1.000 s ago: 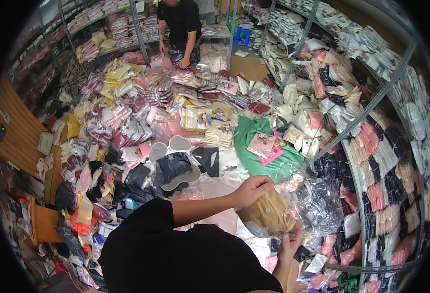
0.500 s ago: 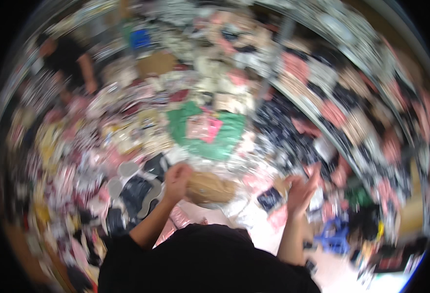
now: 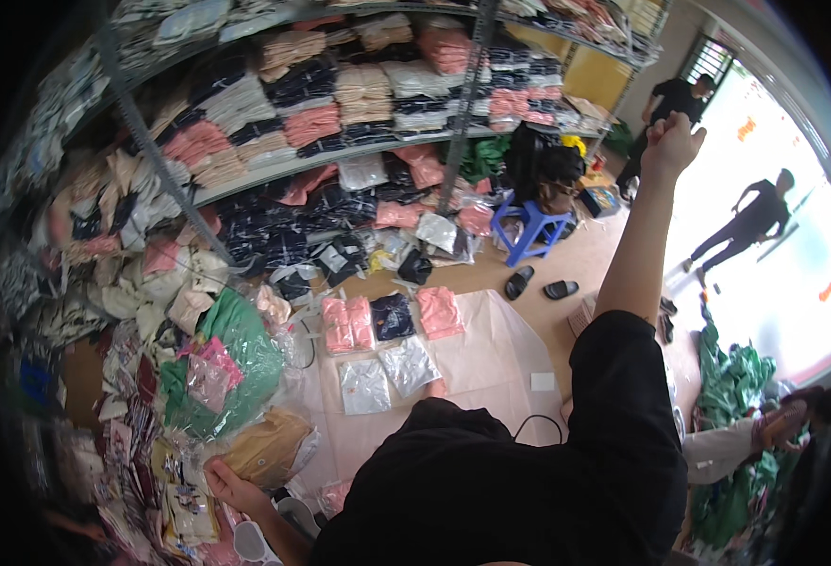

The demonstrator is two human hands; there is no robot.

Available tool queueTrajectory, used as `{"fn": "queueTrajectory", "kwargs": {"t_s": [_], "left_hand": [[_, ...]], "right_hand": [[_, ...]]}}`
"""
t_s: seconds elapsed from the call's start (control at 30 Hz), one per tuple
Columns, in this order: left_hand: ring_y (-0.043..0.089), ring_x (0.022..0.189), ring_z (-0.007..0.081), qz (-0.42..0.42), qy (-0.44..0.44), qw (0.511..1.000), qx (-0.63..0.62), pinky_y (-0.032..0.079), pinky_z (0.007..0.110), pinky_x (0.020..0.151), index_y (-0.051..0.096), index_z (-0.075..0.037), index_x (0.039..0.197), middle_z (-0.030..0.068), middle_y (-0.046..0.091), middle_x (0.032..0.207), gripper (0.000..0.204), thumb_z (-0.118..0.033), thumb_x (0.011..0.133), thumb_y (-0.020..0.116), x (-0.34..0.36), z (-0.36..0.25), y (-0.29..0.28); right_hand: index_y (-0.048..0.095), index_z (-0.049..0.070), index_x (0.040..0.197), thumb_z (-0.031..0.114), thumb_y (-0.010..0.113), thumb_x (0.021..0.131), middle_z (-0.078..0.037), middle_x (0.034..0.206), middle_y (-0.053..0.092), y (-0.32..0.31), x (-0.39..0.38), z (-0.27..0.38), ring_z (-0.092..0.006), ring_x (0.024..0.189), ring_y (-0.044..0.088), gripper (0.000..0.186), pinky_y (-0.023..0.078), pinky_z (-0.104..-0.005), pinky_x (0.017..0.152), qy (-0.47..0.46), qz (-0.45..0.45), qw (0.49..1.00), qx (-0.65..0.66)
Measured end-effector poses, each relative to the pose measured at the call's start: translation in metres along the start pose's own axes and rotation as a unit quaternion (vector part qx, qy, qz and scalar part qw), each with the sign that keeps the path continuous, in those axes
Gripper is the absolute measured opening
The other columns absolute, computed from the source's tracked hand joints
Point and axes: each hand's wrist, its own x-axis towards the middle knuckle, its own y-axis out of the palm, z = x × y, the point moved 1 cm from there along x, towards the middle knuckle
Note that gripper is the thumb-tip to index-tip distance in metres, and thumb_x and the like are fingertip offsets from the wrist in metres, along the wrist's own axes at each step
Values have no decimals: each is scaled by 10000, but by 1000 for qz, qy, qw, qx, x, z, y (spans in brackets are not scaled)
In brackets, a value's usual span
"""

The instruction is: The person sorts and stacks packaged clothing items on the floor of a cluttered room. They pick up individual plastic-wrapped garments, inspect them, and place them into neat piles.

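My left hand (image 3: 229, 485) is low at the left, fingers closed on the edge of a tan garment in a clear plastic bag (image 3: 269, 445). The bag rests on a heap of bagged clothes next to a green bag (image 3: 238, 357). My right arm stretches up and away to the right, and my right hand (image 3: 672, 141) is a closed fist with nothing visible in it. On the pale sheet (image 3: 505, 354) ahead of me lie pink bagged garments (image 3: 347, 323), a dark one (image 3: 395, 314) and silver packets (image 3: 387, 373).
Metal shelves (image 3: 340, 104) packed with folded clothes fill the back. A blue stool (image 3: 533, 226) and black sandals (image 3: 538, 283) stand on the floor. Two people (image 3: 750, 222) are by the bright doorway. Another person (image 3: 774, 429) sits among green bags at the right.
The view has swung round to the shelves. My right hand has left the tan bag and risen high to the right. My left hand has brought the bag down onto the heap.
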Motion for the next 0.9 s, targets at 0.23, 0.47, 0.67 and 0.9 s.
{"fn": "queueTrajectory", "kwargs": {"t_s": [0.23, 0.47, 0.67, 0.9], "left_hand": [[456, 774, 118, 11, -32, 999, -43, 392, 250, 731, 499, -18, 879, 23, 491, 836, 236, -239, 950, 451, 5, -9, 20], [501, 846, 143, -25, -101, 978, -181, 424, 277, 759, 515, -10, 906, 43, 516, 888, 246, -244, 941, 449, 7, 0, 21], [522, 852, 127, -75, -121, 989, -38, 430, 266, 805, 551, -17, 998, 26, 556, 912, 198, -194, 914, 522, -12, -1, -14], [467, 723, 27, -69, -82, 973, -203, 390, 194, 660, 570, -55, 872, -45, 528, 767, 199, -219, 940, 480, -34, -16, -44]], "right_hand": [[514, 42, 959, 136, 553, 807, -60, 651, 505, -11, -107, -56, -169, 532, 506, 182, 414, -294, 449, -223, 324, 854, -341], [415, 42, 1287, 371, 678, 772, -155, 1285, 449, 8, -438, -31, -274, 1186, 434, 666, 363, -373, 975, 272, 737, 619, 0], [647, 0, 965, 121, 580, 859, -95, 963, 640, 26, -506, 17, -162, 918, 583, 174, 443, -296, 833, 413, 747, 507, 118], [619, -3, 813, 127, 536, 891, -39, 797, 590, 10, -534, 38, -95, 714, 505, 173, 401, -249, 664, 492, 662, 537, 177]]}}
